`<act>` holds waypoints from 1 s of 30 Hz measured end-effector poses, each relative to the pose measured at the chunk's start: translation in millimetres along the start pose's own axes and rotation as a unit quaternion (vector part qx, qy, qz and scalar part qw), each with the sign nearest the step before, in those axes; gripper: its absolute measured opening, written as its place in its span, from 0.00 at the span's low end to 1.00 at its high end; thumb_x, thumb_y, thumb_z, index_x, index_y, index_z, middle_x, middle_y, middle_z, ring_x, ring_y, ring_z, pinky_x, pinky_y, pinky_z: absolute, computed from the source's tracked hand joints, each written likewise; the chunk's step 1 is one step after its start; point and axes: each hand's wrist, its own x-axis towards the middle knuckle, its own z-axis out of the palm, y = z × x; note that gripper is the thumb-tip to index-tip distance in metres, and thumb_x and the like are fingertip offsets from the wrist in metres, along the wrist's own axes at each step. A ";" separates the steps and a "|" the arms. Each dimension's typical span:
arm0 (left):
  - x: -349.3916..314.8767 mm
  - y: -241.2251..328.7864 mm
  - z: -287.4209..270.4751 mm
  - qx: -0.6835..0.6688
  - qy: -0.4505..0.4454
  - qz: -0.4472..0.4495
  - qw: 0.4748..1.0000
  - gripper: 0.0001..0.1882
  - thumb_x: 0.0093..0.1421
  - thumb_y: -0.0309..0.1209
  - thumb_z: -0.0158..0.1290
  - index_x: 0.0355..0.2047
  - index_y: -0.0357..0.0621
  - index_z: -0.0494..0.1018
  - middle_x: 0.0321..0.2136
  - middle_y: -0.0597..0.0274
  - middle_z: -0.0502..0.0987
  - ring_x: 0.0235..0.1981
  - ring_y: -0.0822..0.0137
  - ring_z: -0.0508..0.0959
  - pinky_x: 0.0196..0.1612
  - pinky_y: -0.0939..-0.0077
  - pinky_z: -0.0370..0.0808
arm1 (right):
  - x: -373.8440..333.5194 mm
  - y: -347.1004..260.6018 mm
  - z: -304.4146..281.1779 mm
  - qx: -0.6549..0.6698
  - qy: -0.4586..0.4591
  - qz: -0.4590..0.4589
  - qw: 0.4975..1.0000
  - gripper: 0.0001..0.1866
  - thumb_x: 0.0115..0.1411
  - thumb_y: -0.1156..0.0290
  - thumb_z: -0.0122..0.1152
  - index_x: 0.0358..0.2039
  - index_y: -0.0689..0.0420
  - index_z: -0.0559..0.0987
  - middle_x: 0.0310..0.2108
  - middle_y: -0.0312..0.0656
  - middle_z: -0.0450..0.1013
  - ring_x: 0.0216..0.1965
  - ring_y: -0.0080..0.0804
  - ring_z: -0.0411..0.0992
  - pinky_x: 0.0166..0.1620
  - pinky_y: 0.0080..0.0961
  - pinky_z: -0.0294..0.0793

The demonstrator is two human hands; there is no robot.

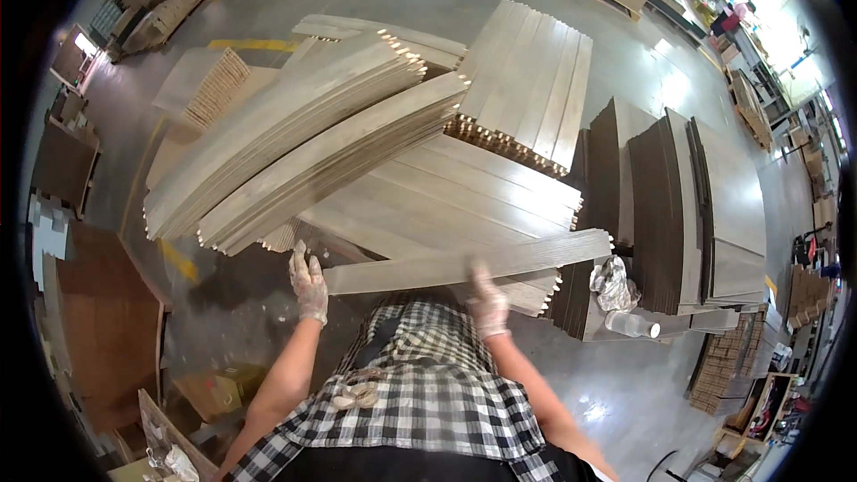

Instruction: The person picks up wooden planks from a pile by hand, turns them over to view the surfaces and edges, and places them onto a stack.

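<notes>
A long grey-brown wooden board (420, 270) lies crosswise in front of me along the near edge of a stack of similar boards (455, 187). My left hand (310, 286), in a thin pale glove, grips the board's left end, with its fingers pointing up and away from me. At the board's near edge, right of its middle, my gloved right hand (488, 302) is smeared by motion. It appears to touch the board, but its fingers are too blurred to make out.
Two fanned piles of boards (303, 116) lie beyond, beside another stack (527, 80). Large panels (732, 205) stand to the right. Crumpled clear plastic (614, 284) and a clear bottle (632, 325) sit near the right end. A brown panel (112, 321) stands left, near a cardboard box (239, 384).
</notes>
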 end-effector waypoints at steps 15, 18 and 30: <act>-1.7 120.9 81.0 0.184 -0.452 0.353 0.798 0.50 0.46 0.41 0.63 0.64 0.35 0.51 0.52 0.47 0.68 0.54 0.51 0.69 0.57 0.60 0.66 | -6.8 -88.3 -43.3 0.189 -0.026 0.179 0.965 0.16 0.66 0.69 0.51 0.54 0.54 0.73 0.49 0.43 0.75 0.51 0.25 0.70 0.53 0.23 0.68; 2.9 136.3 88.9 0.203 -0.487 0.371 0.764 0.50 0.45 0.41 0.64 0.63 0.35 0.51 0.49 0.47 0.70 0.50 0.50 0.72 0.52 0.62 0.71 | -26.9 -59.1 -61.4 0.254 0.020 0.231 0.939 0.17 0.65 0.67 0.50 0.54 0.49 0.72 0.46 0.54 0.73 0.47 0.48 0.73 0.46 0.36 0.73; 26.6 141.9 61.5 -0.009 -0.745 0.067 0.664 0.45 0.49 0.45 0.62 0.61 0.29 0.58 0.51 0.45 0.72 0.52 0.59 0.73 0.54 0.69 0.69 | -41.3 -29.8 -102.8 0.453 0.159 0.268 0.835 0.19 0.66 0.57 0.51 0.50 0.58 0.73 0.24 0.36 0.74 0.24 0.22 0.70 0.28 0.19 0.71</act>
